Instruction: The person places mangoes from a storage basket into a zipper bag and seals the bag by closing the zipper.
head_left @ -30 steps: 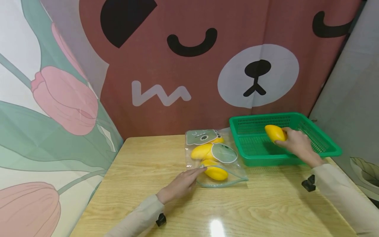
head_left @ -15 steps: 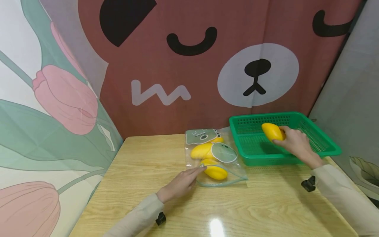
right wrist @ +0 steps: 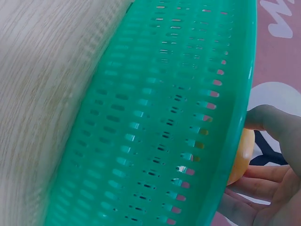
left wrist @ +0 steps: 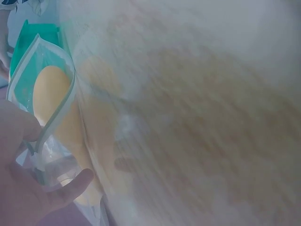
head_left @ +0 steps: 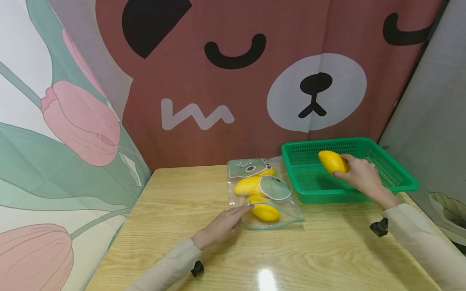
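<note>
A clear zip bag [head_left: 236, 198] printed with green cartoon shapes lies on the table with its mouth spread towards me. Several yellow mangoes [head_left: 265, 212] are inside it. At the mouth's left corner, my left hand [head_left: 222, 226] holds the bag's rim with its fingers; the left wrist view has the rim [left wrist: 61, 106] running up to them and the thumb extended below. My right hand [head_left: 362, 173] grips another mango [head_left: 332, 161] between thumb and fingers, over the green basket [head_left: 327, 198]. In the right wrist view the basket wall partly hides this mango [right wrist: 243, 153].
The perforated basket stands at the table's back right, close beside the bag. Behind the wooden table [head_left: 174, 194] hangs a brown bear-print cloth [head_left: 204, 145]. Another cloth with tulips [head_left: 80, 121] borders the left side, and a grey one [head_left: 429, 121] the right.
My right hand has moved slightly left with the mango, still over the basket. The left hand and the bag have stayed in place.
</note>
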A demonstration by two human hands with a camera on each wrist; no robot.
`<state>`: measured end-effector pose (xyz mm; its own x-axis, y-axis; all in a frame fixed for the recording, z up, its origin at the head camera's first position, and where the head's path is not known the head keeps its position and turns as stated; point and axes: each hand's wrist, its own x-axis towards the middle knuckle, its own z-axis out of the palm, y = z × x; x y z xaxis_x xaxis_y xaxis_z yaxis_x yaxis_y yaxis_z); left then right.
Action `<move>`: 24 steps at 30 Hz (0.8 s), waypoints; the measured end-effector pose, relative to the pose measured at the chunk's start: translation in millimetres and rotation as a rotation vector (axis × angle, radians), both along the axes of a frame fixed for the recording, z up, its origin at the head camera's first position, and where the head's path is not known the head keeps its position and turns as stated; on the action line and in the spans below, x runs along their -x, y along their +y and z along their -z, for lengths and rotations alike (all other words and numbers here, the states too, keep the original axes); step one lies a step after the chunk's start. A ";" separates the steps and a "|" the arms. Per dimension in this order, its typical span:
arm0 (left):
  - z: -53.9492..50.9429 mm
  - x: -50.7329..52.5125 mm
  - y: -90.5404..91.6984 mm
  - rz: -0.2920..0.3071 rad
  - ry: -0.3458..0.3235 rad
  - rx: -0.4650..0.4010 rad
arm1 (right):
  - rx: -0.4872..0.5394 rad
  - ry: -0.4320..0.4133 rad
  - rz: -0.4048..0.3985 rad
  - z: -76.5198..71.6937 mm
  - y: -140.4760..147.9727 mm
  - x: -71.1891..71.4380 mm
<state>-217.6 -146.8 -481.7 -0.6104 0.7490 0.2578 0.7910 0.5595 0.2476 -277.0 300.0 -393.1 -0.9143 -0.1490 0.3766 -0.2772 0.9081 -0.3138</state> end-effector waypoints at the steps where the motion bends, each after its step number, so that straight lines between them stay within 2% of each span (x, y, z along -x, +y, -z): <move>1: -0.5 -0.3 0.1 -0.001 -0.001 0.002 | 0.001 0.005 -0.002 -0.5 -0.7 -0.6; 24: -1.6 0.0 -1.0 0.003 -0.003 0.004 | 0.010 0.051 -0.054 -11.8 -16.9 -15.6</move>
<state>-217.6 -147.8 -480.1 -0.6088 0.7519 0.2530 0.7921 0.5578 0.2481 -261.4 283.1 -381.3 -0.8847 -0.1942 0.4237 -0.3418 0.8883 -0.3067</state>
